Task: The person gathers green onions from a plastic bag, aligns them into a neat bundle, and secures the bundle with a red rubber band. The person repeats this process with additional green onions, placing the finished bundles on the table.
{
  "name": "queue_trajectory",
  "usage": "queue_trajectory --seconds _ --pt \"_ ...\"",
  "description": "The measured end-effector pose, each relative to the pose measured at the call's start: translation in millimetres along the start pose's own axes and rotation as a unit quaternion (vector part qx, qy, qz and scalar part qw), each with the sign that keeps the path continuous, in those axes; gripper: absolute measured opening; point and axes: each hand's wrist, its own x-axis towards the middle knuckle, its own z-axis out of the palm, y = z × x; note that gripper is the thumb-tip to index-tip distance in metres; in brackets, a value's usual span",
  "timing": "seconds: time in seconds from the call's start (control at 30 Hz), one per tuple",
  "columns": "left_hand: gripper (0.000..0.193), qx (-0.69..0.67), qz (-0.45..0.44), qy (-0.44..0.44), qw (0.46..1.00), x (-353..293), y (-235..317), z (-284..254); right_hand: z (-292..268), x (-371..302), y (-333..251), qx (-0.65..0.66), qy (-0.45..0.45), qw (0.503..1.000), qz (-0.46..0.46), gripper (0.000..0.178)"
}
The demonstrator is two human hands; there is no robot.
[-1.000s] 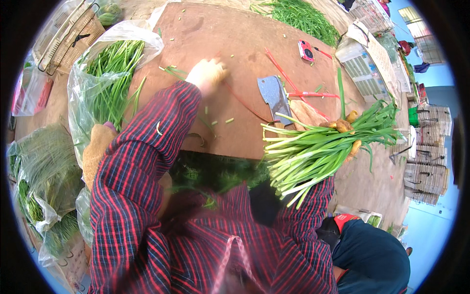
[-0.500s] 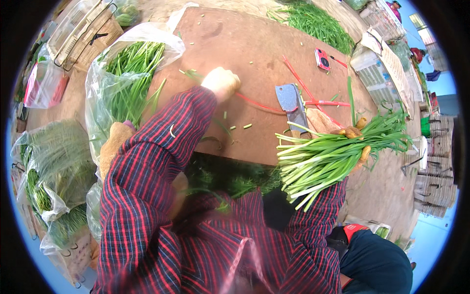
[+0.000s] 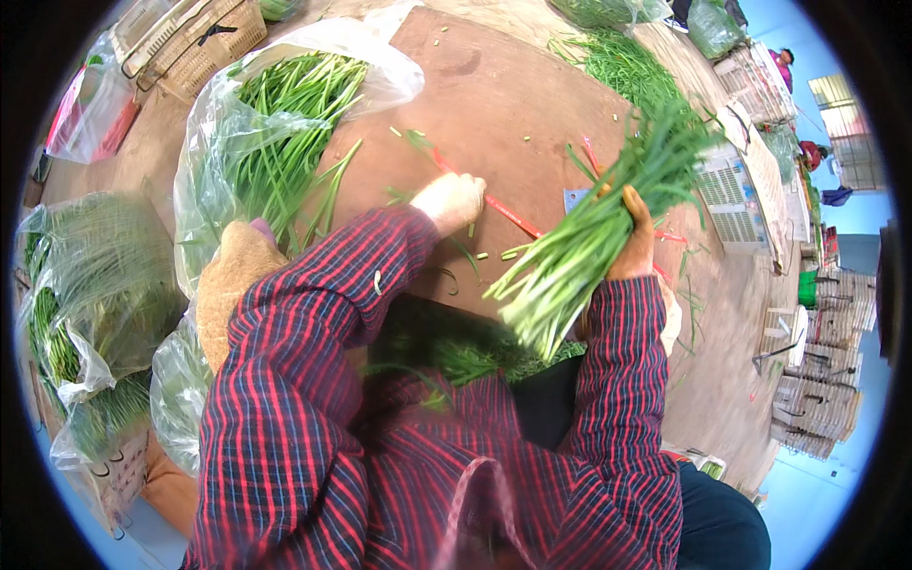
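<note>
My left hand (image 3: 450,202) is closed on a thin red strip (image 3: 513,217) over the brown board (image 3: 475,104); the strip sticks out on both sides of the fingers. My right hand (image 3: 638,233) grips a thick bunch of green chives (image 3: 579,252) from its right side. The bunch is tilted, with pale cut ends low towards me and leafy tips up and to the right. Behind it lie more red strips (image 3: 673,237) and a bluish blade (image 3: 575,199), of which only a corner shows. Short cut stem bits (image 3: 514,252) are scattered nearby.
An open clear plastic bag (image 3: 204,142) of chives lies left of the board, with other filled bags (image 3: 114,294) nearer me. Loose greens (image 3: 632,71) lie at the far right edge. A white crate (image 3: 741,204) stands right, and a woven basket (image 3: 204,52) far left.
My right hand has brought the chive bunch left and turned its leafy end upward, now covering most of the blade. My left hand keeps hold of the red strip. The view has shifted somewhat.
</note>
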Motion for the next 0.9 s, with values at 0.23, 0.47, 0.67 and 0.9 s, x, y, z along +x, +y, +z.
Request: queue_trajectory --seconds 0.23,0.47,0.67,0.9 --pt "0.017 -0.214 -0.116 0.015 0.97 -7.1 -9.2 0.3 43.5 84.1 57.5 -0.303 0.102 0.948 0.007 0.048" --pt "0.019 -0.203 -0.158 0.017 0.966 -14.0 -24.5 -17.9 34.5 92.5 123.0 -0.706 0.266 0.647 -0.113 0.114" --pt "0.02 -0.23 -0.206 -0.014 0.951 -36.2 -21.1 -45.8 3.6 72.6 88.7 -0.592 0.148 0.779 -0.148 0.099" --pt "0.037 -0.396 -0.293 -0.016 0.87 -38.2 4.2 -42.4 -58.0 -8.2 80.5 -0.493 0.144 0.851 -0.109 0.048"
